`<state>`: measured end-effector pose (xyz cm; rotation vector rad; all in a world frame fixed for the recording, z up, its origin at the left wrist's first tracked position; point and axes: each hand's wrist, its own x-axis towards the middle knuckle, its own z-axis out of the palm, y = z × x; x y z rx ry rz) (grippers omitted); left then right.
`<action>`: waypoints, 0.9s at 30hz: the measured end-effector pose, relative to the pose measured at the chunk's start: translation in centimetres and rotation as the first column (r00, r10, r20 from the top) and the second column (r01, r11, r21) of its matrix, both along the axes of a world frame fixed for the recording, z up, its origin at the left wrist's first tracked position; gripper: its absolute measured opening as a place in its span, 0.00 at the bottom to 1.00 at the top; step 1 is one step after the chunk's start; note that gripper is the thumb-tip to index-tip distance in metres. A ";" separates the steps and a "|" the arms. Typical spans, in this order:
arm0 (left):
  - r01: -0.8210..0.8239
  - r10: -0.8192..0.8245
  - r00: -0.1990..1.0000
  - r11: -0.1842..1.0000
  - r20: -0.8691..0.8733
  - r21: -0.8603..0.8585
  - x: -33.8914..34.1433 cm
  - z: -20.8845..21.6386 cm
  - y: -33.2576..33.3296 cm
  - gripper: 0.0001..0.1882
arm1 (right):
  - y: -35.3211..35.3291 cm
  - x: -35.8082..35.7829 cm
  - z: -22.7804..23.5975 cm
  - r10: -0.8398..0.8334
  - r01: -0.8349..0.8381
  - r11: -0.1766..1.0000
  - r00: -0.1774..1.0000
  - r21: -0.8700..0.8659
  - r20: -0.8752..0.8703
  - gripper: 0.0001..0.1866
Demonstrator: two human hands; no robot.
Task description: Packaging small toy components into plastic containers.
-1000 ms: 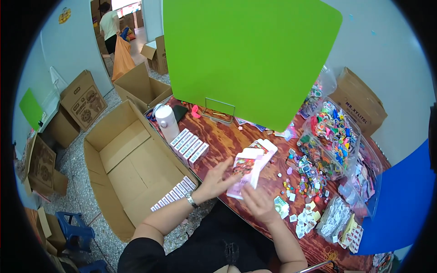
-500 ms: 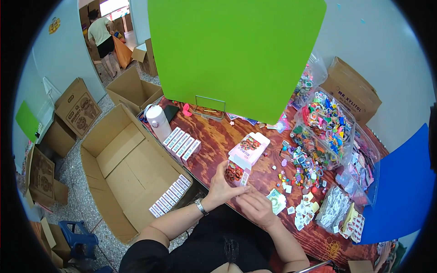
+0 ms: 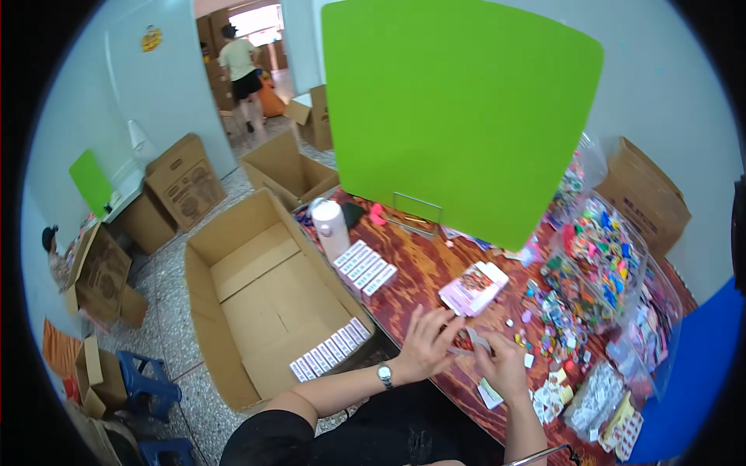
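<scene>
Where it lies bare, the worktop [image 3: 404, 299] shows a glossy, red-brown swirled surface, its left edge running beside a large open cardboard box [image 3: 203, 311]; speckled floor [image 3: 159, 330] spreads further left, dotted with more cartons and a blue stool [image 3: 148, 380]. Pale walls [image 3: 660, 109] enclose the room, and through a doorway a person [image 3: 242, 68] in a light top stands facing away. A tall green board [image 3: 458, 116] rises at the worktop's rear, blocking the view behind it, while a blue panel [image 3: 695, 349] bounds the right side. Colourful trinkets [image 3: 602, 248] fill clear containers and spill toward the middle; a white bottle [image 3: 332, 233] stands near stacked small boxes [image 3: 365, 268]. At the near edge, just below a pink carton [image 3: 474, 289], a small red-printed packet [image 3: 461, 339] sits between the hands: the right hand [image 3: 503, 363] closes around its right end, the left hand [image 3: 426, 339] fans its fingers over the other; whether the left grips cannot be told.
</scene>
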<state>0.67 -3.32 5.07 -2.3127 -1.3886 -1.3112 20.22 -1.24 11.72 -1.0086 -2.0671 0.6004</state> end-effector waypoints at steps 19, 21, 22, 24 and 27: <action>0.068 0.012 0.935 0.975 0.354 -0.213 0.1 2.0 -0.4 0.50 | -1.6 -1.0 -4.0 -0.197 0.128 0.832 0.978 0.540 0.072 0.23; 0.120 -0.024 0.923 0.966 0.384 -0.230 0.1 2.0 -0.5 0.49 | -1.9 -0.9 -4.7 -0.218 0.150 0.847 0.973 0.511 0.076 0.23; 0.117 -0.021 0.924 0.966 0.383 -0.229 0.1 1.9 -0.5 0.49 | -1.9 -1.1 -4.7 -0.215 0.148 0.850 0.974 0.505 0.077 0.23; 0.146 -0.048 0.917 0.965 0.396 -0.219 0.1 1.5 -0.4 0.47 | -2.2 -1.6 -4.7 -0.207 0.143 0.853 0.976 0.502 0.074 0.22; 0.174 -0.105 0.919 0.973 0.379 -0.153 0.3 1.2 0.0 0.44 | -2.6 -2.3 -4.1 -0.134 0.166 0.941 0.983 0.296 -0.124 0.19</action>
